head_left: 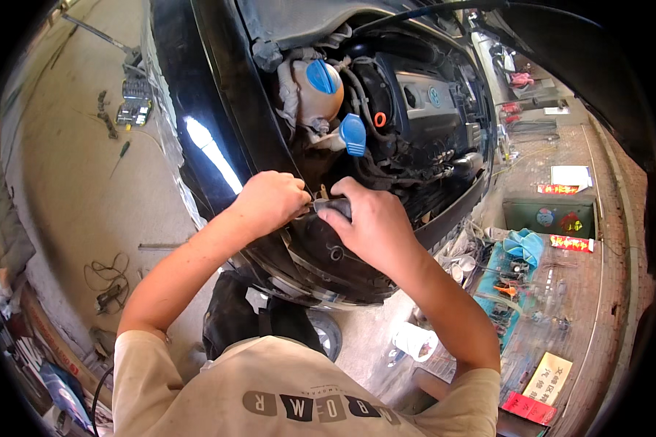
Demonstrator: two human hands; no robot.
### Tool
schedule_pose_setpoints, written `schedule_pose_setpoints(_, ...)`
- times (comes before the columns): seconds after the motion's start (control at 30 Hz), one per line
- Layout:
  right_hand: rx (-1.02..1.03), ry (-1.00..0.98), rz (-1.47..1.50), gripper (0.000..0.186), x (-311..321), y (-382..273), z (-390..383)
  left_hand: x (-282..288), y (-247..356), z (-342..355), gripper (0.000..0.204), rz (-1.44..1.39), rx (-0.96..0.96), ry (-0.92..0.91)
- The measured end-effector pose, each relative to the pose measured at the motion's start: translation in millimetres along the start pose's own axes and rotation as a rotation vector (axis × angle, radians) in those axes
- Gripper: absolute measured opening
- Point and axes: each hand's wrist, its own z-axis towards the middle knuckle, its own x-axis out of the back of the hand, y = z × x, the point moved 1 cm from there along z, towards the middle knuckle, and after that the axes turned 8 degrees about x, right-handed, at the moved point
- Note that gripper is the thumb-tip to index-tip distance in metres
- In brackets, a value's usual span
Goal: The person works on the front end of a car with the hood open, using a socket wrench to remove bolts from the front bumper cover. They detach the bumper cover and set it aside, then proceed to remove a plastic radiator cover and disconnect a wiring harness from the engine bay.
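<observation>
My right hand (377, 224) is closed round a small dark grey part (335, 209) at the front corner of the engine bay, with the thumb along its near side. My left hand (273, 201) meets it from the left, fingers pinched at the left end of that part; what they grip is hidden. Both hands are above the headlight area (333, 251) of a black car. Just beyond them are a blue filler cap (353, 135) and a pale coolant tank (315, 98) with a blue lid (323, 76).
A black fender (197, 87) borders the bay on the left, the engine cover (426, 95) on the right. A raised bonnet (583, 65) overhangs the upper right. Cables (109, 280) and a tool case (133, 111) lie on the left floor. A white bucket (415, 341) stands at lower right.
</observation>
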Motion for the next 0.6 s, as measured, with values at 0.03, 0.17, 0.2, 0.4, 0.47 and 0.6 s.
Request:
schedule_pose_setpoints(0.03,-0.052,0.043,0.154,0.029,-2.1,4.7,0.6,-6.3,-0.8,0.7,0.013,0.024,-0.002,-0.006)
schedule_pose_setpoints(0.17,-0.694,-0.099,0.939,0.043,10.5,-12.3,6.6,-7.7,0.5,3.8,0.009,0.064,0.071,-0.084)
schedule_pose_setpoints(0.2,-0.759,-0.052,1.041,0.045,8.7,-15.2,4.5,-3.7,3.3,5.6,0.009,0.058,0.092,-0.12)
schedule_pose_setpoints(0.4,-0.137,0.106,0.085,0.031,-7.8,-16.8,0.5,-13.5,-2.0,2.9,0.015,-0.031,0.12,-0.063)
schedule_pose_setpoints(0.47,-0.032,-0.035,-0.135,0.034,-4.3,-26.3,7.2,-17.1,-6.1,2.2,0.014,0.004,0.098,-0.068)
schedule_pose_setpoints(0.6,0.212,-0.055,-0.16,0.035,3.1,-4.9,22.8,-13.7,0.3,6.3,0.015,0.07,0.121,-0.103)
